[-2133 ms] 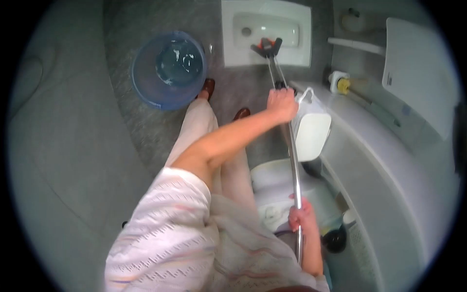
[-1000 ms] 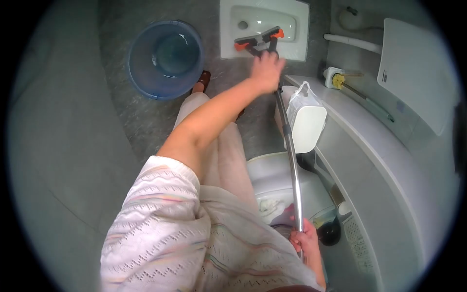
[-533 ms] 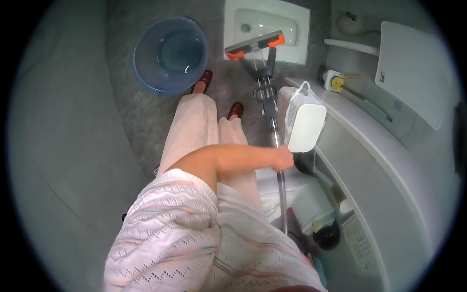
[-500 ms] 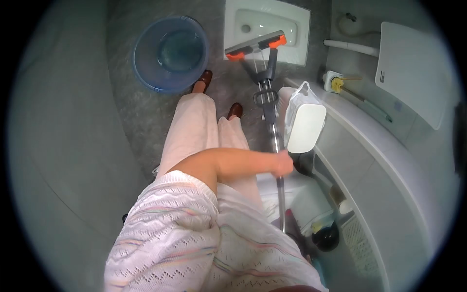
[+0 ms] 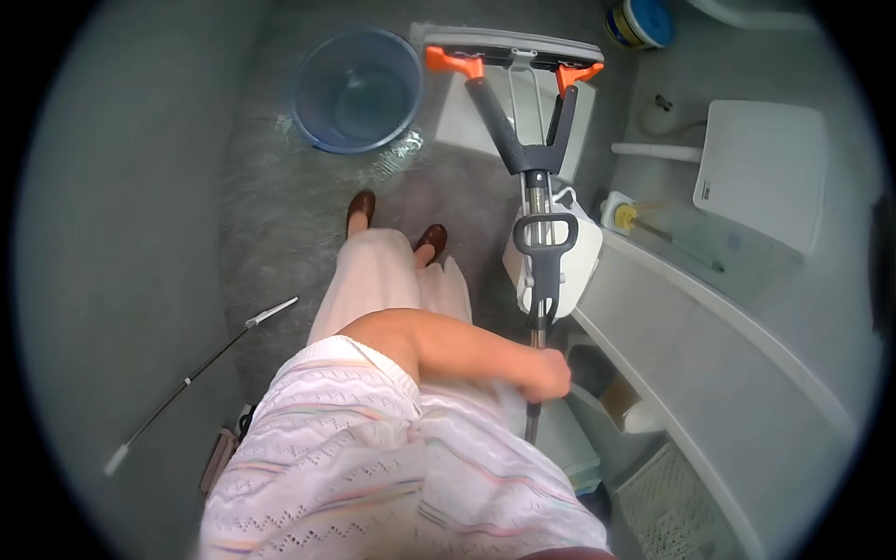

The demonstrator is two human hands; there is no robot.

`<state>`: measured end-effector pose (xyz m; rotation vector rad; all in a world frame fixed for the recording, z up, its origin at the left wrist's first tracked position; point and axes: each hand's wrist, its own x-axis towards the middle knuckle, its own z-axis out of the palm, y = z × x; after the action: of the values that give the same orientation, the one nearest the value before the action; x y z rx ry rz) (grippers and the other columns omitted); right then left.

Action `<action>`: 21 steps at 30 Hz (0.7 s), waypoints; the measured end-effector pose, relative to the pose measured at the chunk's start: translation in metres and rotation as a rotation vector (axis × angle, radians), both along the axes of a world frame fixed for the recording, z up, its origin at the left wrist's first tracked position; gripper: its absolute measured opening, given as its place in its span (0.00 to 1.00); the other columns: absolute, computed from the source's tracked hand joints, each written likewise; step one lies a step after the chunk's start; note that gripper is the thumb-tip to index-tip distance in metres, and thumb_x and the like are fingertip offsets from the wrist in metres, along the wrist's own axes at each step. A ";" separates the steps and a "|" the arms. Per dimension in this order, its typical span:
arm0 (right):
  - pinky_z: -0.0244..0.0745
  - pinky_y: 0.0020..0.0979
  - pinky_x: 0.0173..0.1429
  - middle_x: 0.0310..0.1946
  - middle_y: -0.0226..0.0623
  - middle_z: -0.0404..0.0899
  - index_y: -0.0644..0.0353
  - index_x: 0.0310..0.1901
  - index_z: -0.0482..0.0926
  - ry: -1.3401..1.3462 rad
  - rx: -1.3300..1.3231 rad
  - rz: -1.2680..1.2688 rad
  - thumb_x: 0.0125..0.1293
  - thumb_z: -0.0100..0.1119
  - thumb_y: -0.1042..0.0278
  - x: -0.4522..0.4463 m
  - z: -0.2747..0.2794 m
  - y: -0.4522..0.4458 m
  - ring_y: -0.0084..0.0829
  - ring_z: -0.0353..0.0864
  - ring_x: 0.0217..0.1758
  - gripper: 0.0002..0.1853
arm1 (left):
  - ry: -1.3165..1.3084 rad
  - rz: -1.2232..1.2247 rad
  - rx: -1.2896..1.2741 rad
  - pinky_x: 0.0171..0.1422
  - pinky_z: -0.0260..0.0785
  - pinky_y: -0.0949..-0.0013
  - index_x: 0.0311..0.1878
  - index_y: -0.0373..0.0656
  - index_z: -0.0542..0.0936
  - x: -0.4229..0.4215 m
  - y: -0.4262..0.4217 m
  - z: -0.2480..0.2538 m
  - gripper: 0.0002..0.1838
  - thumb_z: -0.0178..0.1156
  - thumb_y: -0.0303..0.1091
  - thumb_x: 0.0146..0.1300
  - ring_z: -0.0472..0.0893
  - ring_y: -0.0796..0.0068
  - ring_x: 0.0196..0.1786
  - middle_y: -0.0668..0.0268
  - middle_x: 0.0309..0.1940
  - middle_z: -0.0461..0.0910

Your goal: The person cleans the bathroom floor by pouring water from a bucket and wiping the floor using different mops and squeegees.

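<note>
My left hand (image 5: 549,375) reaches across my body, its fingers wrapped round the pole of a sponge mop (image 5: 538,201). The mop slants away from me, its wide grey head with orange clips (image 5: 511,45) at the far end, over the white squat toilet (image 5: 467,121). A dark pull lever sits on the pole beyond my hand. To the left of the mop head stands a blue basin (image 5: 313,107) with water in it. My right hand is out of view.
A white bin (image 5: 583,271) stands beside the pole, partly behind it. Wet streaks (image 5: 401,154) shine on the floor near the basin. A thin rod (image 5: 191,380) leans at left. A toilet brush (image 5: 621,215), a white cistern (image 5: 761,173) and a tub (image 5: 642,23) are at right.
The mop head now looks larger and higher in view, reaching past the toilet's far edge. Wet streaks by the basin and the rod at left have come into sight. My left hand still grips the pole.
</note>
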<state>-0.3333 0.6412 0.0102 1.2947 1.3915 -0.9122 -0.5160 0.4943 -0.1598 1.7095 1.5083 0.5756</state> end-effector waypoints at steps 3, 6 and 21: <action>0.65 0.28 0.25 0.20 0.34 0.70 0.60 0.43 0.71 0.034 0.029 0.060 0.49 0.54 0.79 0.025 0.000 -0.003 0.30 0.69 0.19 0.16 | 0.008 -0.019 -0.051 0.34 0.72 0.63 0.29 0.44 0.81 0.013 -0.016 0.019 0.11 0.61 0.29 0.36 0.80 0.65 0.37 0.65 0.31 0.80; 0.66 0.29 0.26 0.20 0.35 0.70 0.60 0.42 0.71 0.084 0.057 0.128 0.49 0.55 0.79 0.052 0.009 -0.007 0.31 0.70 0.20 0.16 | -0.021 0.009 -0.107 0.35 0.72 0.63 0.29 0.43 0.81 0.027 -0.022 0.042 0.11 0.61 0.30 0.36 0.79 0.65 0.37 0.65 0.32 0.80; 0.65 0.28 0.25 0.18 0.31 0.70 0.61 0.38 0.72 0.789 0.396 1.530 0.48 0.59 0.76 0.077 0.069 -0.306 0.29 0.68 0.18 0.13 | -0.680 0.486 -0.197 0.18 0.62 0.71 0.24 0.40 0.79 0.123 -0.380 0.066 0.08 0.63 0.31 0.37 0.70 0.75 0.15 0.66 0.14 0.72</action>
<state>-0.2567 0.3350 0.0792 -0.2406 2.5736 0.0185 -0.3926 0.1147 -0.0934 0.8487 1.3955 1.0880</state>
